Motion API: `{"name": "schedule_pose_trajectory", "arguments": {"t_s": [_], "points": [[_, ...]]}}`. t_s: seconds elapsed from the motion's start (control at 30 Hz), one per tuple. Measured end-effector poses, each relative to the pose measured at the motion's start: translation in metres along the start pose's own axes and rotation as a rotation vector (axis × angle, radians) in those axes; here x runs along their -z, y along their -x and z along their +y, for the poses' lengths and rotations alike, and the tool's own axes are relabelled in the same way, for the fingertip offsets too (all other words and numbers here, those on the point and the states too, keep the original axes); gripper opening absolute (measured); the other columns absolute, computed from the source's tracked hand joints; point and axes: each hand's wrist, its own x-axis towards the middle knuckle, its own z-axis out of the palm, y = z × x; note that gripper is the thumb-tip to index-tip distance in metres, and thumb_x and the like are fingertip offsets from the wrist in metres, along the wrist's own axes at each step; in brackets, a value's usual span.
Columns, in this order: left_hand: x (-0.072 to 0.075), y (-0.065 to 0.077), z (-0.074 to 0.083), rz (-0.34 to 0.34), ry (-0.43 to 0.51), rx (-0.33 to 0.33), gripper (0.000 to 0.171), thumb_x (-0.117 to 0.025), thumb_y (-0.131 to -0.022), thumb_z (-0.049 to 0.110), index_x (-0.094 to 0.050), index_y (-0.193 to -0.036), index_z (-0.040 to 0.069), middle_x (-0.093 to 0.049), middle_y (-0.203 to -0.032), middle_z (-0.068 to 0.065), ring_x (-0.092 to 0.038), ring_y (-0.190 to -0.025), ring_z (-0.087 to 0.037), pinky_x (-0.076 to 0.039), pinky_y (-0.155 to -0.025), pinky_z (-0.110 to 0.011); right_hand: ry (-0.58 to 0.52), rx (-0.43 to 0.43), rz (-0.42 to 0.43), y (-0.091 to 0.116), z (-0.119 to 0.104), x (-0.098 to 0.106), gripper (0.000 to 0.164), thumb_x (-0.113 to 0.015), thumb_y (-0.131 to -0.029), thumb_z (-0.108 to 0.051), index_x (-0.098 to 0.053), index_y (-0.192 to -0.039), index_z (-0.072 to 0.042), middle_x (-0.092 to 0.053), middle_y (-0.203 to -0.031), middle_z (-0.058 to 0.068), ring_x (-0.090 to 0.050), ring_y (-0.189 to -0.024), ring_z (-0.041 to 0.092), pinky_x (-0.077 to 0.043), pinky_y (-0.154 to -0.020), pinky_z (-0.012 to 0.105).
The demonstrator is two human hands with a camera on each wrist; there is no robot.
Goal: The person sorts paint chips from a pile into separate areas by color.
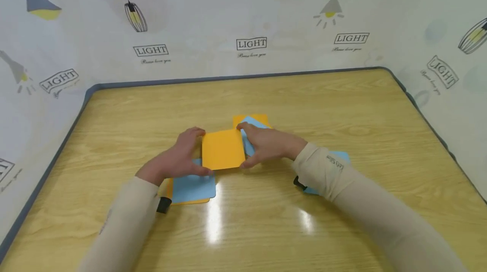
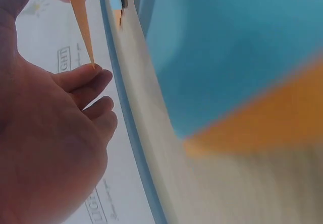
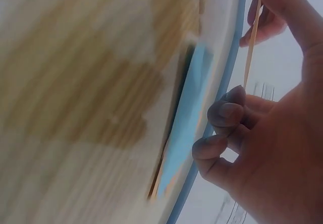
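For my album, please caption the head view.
Left hand and right hand hold an orange card above a wooden table, blue and orange cards lying nearby.

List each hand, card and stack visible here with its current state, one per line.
Orange card: raised off the table, held between two hands.
Left hand: grips the card's left side.
Right hand: grips its right side.
Near stack: blue on top, orange showing beneath.
Far stack: blue askew over orange, partly hidden.
Right-side blue card: mostly covered by the right sleeve.
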Motion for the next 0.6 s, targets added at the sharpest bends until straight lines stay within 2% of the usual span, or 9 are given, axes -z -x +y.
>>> {"name": "schedule_pose_trajectory", "arguments": {"t_s": [0.2,0.33,0.43,0.6], "points": [[-0.002,0.033,-0.011,0.031,-0.006,0.012,0.102,-0.085,-0.074,0.035,-0.023,-0.145,-0.004,-0.02,-0.151,-0.022,-0.017,-0.138,-0.039,-0.025,-0.108,-0.058,0.039,0.038,-0.05,-0.008,-0.026,-0.014,0.103,-0.078,-0.077,-0.054,-0.022,-0.148,-0.003,-0.051,-0.132,0.012,-0.057,-0.079,0.018,-0.048,-0.077,0.03],[-0.006,0.054,-0.019,0.054,0.01,-0.006,0.102,-0.085,-0.073,0.034,-0.024,-0.144,-0.006,-0.022,-0.149,-0.024,-0.018,-0.136,-0.041,-0.025,-0.107,-0.06,0.089,0.062,-0.066,-0.011,-0.042,-0.024,0.103,-0.077,-0.076,-0.057,-0.025,-0.147,-0.002,-0.055,-0.122,0.007,-0.055,-0.074,0.017,-0.048,-0.074,0.029],[-0.01,0.069,-0.024,0.061,0.009,-0.015,0.102,-0.086,-0.073,0.034,-0.025,-0.143,-0.008,-0.021,-0.149,-0.026,-0.018,-0.137,-0.042,-0.025,-0.106,-0.061,0.143,0.082,-0.078,-0.012,-0.053,-0.031,0.103,-0.076,-0.076,-0.059,-0.027,-0.146,-0.001,-0.056,-0.122,0.006,-0.055,-0.075,0.015,-0.049,-0.075,0.03],[-0.015,0.087,-0.028,0.083,0.003,-0.025,0.103,-0.089,-0.07,0.034,-0.028,-0.142,-0.009,-0.024,-0.148,-0.026,-0.019,-0.137,-0.043,-0.023,-0.107,-0.061,0.205,0.109,-0.101,-0.012,-0.066,-0.042,0.103,-0.074,-0.077,-0.062,-0.027,-0.145,0.0,-0.052,-0.132,0.01,-0.056,-0.081,0.014,-0.05,-0.077,0.03]]}}
